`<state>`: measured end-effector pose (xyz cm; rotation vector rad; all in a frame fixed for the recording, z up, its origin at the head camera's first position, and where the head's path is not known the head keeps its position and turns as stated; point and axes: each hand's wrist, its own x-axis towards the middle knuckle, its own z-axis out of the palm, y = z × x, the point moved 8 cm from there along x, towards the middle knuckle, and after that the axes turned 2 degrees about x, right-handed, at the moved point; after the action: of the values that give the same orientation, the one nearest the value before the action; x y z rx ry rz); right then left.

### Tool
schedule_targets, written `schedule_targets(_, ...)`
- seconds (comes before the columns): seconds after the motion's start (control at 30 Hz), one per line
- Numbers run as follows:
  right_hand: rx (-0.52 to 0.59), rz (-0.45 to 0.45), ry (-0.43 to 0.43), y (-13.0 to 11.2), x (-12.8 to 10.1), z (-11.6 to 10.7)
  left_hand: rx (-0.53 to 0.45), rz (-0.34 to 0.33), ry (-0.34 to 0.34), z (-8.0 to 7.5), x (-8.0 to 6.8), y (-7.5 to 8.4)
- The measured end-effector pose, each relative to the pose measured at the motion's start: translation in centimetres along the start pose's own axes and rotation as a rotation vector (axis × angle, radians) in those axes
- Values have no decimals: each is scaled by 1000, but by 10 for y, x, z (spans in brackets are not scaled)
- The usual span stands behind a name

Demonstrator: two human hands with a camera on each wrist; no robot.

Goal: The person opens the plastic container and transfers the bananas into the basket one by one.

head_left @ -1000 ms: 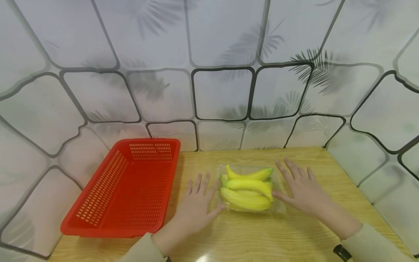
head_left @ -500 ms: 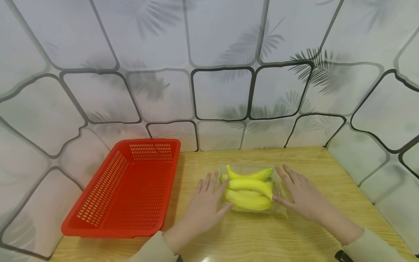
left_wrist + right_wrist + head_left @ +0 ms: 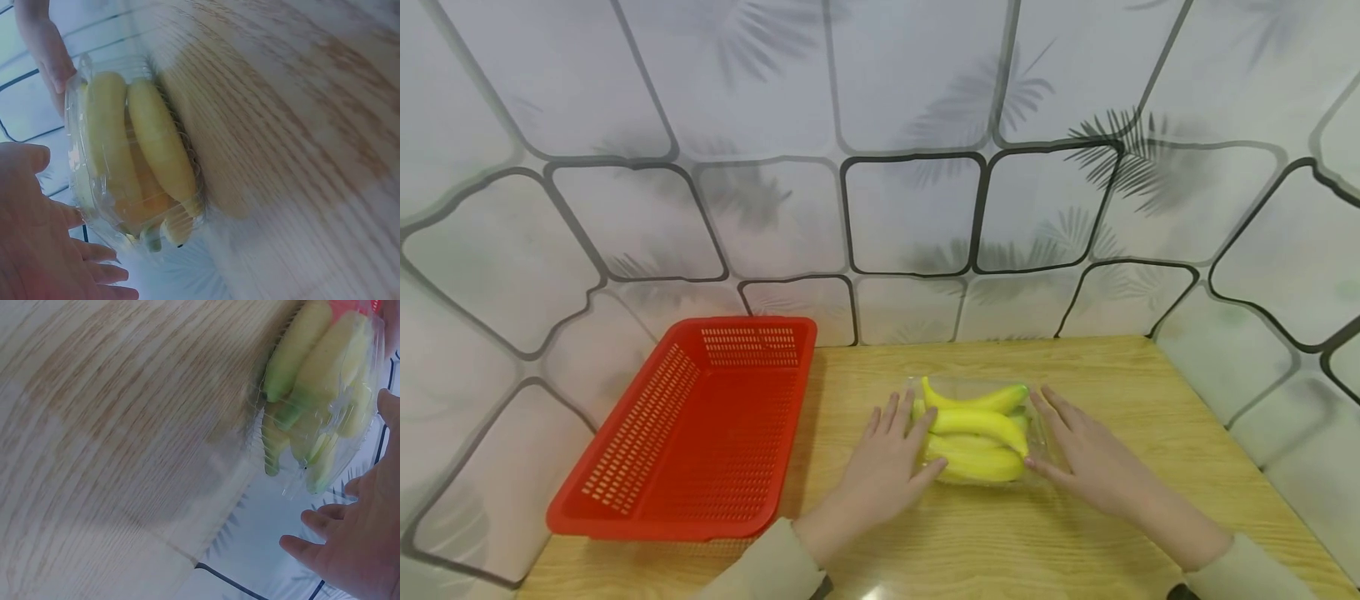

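On the wooden table (image 3: 1075,367), a clear plastic clamshell box (image 3: 976,433) is sitting near the middle, and it is holding a bunch of yellow bananas (image 3: 973,421) with green tips. To its left, well apart from it, a red slotted basket (image 3: 647,467) is lying on the table with nothing showing inside it. The box is see-through and thin, with a ribbed wall that the wrist views are showing plainly; the bananas are lying on their sides, stacked close together and filling most of it. In the right wrist view the green stem ends are pointing toward the camera, pressed against the lid.

The left hand (image 3: 883,475) is resting flat against the left side of the box, its fingers (image 3: 895,412) straight and spread, the thumb lying along the near left corner. The right hand (image 3: 1086,467) is lying against the right side, fingers (image 3: 1054,408) likewise straight, its thumb touching the near right corner. Neither hand is curling round the box; both are staying open and flat, with the box between them. Behind the table a pale wall (image 3: 910,125) with dark outlines and leaf prints is rising
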<state>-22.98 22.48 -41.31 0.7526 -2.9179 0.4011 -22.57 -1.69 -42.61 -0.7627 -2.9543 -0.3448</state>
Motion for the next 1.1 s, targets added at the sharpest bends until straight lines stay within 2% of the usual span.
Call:
schedule_targets(0.53, 28, -10, -43, -2, -2, 7, 97, 43, 1, 6, -3, -5)
schedule_targets(1.1, -25, -56, -43, -12, 6, 12, 152, 51, -21, 4, -9, -9)
